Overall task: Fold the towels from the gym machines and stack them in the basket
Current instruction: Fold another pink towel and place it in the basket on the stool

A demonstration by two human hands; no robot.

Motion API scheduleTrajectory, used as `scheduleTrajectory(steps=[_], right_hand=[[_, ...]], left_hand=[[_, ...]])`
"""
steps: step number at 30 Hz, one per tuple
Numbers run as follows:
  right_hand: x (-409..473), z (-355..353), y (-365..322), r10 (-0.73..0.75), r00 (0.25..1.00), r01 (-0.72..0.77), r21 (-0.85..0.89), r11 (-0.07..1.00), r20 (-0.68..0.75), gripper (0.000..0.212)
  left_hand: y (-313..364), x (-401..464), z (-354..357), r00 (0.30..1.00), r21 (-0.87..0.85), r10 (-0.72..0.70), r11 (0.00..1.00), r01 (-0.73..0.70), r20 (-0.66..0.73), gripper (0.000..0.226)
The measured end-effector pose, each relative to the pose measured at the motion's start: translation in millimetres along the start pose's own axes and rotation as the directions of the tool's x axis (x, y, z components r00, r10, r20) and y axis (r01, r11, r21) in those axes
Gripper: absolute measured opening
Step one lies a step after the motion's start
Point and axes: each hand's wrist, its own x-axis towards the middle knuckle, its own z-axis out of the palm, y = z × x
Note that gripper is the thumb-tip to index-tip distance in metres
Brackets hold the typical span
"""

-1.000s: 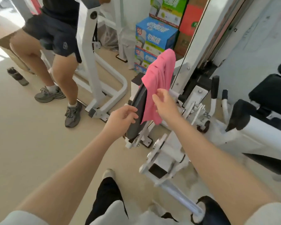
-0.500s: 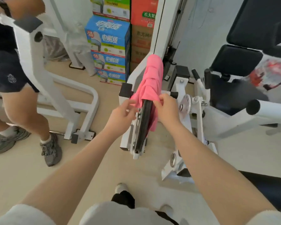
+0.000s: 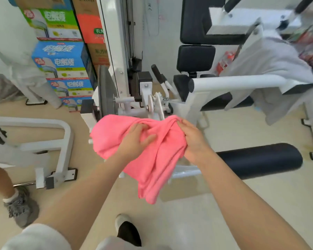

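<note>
A pink towel (image 3: 152,165) hangs bunched in the air in front of me, clear of the white gym machine (image 3: 145,98) behind it. My left hand (image 3: 135,139) grips the towel's upper middle, its fingers pressed into the cloth. At the top right corner of the towel my right hand (image 3: 192,139) pinches the fabric. A loose end of the towel dangles down between my forearms. A grey-white towel (image 3: 271,69) is draped over the machine's arm at the right. No basket is in view.
Stacked cartons (image 3: 61,58) stand at the back left. A white machine frame (image 3: 61,141) sits on the floor at left, with another person's leg and grey shoe (image 3: 18,210) beside it. A black roller pad (image 3: 260,159) lies at the right. My own shoe (image 3: 126,230) is below.
The pink towel came off the machine's upright pad, where it hung a second ago. Both hands now hold it lower and nearer to me. The view has swung right.
</note>
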Motion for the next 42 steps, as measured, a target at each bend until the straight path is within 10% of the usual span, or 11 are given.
scheduleTrajectory(steps=[4, 7, 10, 12, 22, 26, 28, 31, 37, 42], right_hand=[[-52, -54, -9, 0.043, 0.997, -0.049, 0.103, 0.994, 0.059, 0.027], [-87, -89, -13, 0.062, 0.992, -0.082, 0.186, 0.979, 0.108, 0.017], [-114, -128, -19, 0.092, 0.988, -0.119, 0.221, 0.968, 0.127, 0.068], [-131, -155, -28, 0.063, 0.993, -0.087, 0.240, 0.967, 0.104, 0.059], [-177, -234, -61, -0.028, 0.979, 0.079, 0.246, 0.966, -0.204, 0.019], [-174, -249, -56, -0.119, 0.966, 0.099, -0.096, 0.990, -0.230, 0.022], [-173, -248, -57, -0.181, 0.953, 0.072, -0.399, 0.914, -0.242, 0.027], [-167, -243, -65, -0.206, 0.968, 0.050, -0.691, 0.721, -0.144, 0.026], [-139, -236, -93, -0.143, 0.987, 0.048, -0.710, 0.702, -0.074, 0.021], [-111, -234, -92, -0.222, 0.962, 0.020, -0.770, 0.638, -0.159, 0.015]], left_hand=[[45, -31, 51, 0.993, -0.025, 0.107, 0.994, -0.106, 0.042, 0.080], [88, -52, 86, 0.986, 0.010, 0.165, 0.986, -0.165, 0.008, 0.049], [126, -70, 120, 0.986, -0.084, 0.157, 0.985, -0.153, 0.052, 0.019], [138, -76, 139, 0.988, -0.127, 0.144, 0.982, -0.136, 0.054, 0.024], [135, -68, 179, 0.914, -0.117, -0.388, 0.919, 0.375, -0.120, 0.022], [159, -59, 175, 0.870, -0.510, -0.489, 0.736, 0.446, 0.056, 0.017], [184, -52, 173, 0.893, -0.671, -0.417, 0.615, 0.415, 0.170, 0.020], [227, -46, 170, 0.963, -0.605, -0.185, 0.751, 0.267, 0.195, 0.023], [256, -24, 173, 0.959, -0.008, 0.151, 0.988, -0.154, 0.239, 0.043], [247, 7, 157, 0.864, 0.018, 0.271, 0.951, -0.307, 0.425, 0.028]])
